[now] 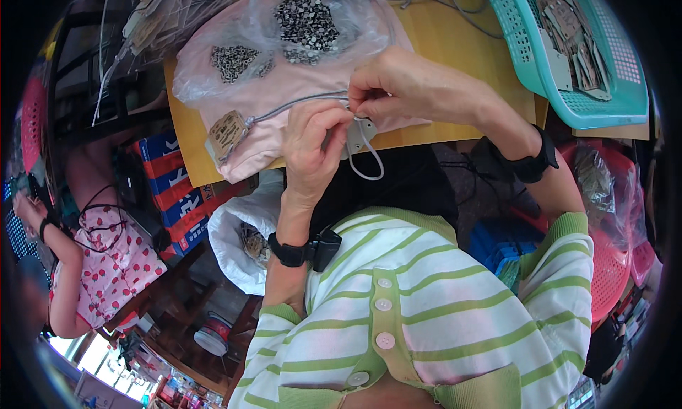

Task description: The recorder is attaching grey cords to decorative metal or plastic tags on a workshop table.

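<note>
Cord (298,103) and one white tag (361,133) sat mid-table; left hand (312,149) and right hand (405,89) both pinched them. One brown tag (226,132) at 9 o'clock, one teal basket (540,61) at 2.

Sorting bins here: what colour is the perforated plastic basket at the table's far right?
Turquoise plastic basket, clearest in the head view.

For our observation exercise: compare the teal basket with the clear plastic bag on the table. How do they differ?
The teal basket is rigid, perforated and coloured; the clear plastic bag is soft, crumpled and see-through. The basket holds flat card tags; the bag holds heaps of small dark-and-white pieces. The basket overhangs the wooden table; the bag lies on it. Both hold loose items.
</note>
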Tool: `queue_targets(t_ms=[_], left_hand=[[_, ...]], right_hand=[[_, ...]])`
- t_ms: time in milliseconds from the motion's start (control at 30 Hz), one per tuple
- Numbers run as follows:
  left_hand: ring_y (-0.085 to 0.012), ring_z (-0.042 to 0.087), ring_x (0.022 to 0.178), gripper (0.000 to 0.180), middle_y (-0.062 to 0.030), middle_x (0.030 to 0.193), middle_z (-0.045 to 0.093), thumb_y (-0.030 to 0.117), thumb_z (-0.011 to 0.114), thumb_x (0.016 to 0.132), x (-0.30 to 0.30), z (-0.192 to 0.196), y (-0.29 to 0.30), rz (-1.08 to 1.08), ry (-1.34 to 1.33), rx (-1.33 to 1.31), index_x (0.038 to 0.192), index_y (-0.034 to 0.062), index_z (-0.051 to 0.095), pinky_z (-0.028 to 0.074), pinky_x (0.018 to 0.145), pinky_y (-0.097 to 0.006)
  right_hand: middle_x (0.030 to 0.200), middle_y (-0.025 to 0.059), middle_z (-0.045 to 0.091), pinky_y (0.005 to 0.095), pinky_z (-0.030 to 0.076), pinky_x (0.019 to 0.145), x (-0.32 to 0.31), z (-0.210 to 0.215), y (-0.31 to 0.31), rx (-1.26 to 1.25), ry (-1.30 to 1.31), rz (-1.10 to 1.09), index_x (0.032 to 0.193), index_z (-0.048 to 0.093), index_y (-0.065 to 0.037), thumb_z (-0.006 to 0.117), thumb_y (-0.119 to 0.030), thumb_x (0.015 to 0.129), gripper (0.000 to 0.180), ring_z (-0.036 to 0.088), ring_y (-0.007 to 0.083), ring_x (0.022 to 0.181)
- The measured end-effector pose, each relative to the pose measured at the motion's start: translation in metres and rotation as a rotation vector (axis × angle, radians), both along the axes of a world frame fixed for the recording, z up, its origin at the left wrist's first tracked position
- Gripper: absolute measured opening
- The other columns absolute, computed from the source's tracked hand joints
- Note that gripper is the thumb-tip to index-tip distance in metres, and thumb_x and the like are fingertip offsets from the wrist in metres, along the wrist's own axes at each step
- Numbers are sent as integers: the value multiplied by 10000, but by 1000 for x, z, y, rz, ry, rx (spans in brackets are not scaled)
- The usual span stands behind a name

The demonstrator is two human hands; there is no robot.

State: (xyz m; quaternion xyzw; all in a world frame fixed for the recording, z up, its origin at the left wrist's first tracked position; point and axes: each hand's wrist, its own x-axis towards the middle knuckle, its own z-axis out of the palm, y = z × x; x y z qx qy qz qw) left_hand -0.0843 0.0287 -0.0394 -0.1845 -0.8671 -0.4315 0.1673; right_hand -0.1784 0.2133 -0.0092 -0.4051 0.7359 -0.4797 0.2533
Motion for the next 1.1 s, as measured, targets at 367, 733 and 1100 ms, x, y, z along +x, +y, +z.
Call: queue_targets(t_ms=[367,733,1100], left_hand=[[-256,554,828,258,-76,888,598,-65,658,687,-4,-3,-2,27,-37,85,911,45,591,449,713,-335],[-119,549,846,163,-86,1014,555,-9,579,838,7,15,-1,-74,-331,484,987,26,521,457,732,-233],[-105,557,922,321,-34,1049,574,47,667,838,27,51,1,-259,-528,797,1135,2,553,436,819,-230]], right_hand=[[725,158,571,346,443,542,22,-15,-6,-73,32,-246,822,558,25,592,-102,762,145,536,262,593],[907,65,617,203,439,507,10,14,3,-691,-926,-440,1036,567,-39,514,-234,940,224,546,71,626],[749,-13,452,207,372,529,1,50,4,-1053,-864,-725,952,483,-95,534,-169,930,92,389,58,590]])
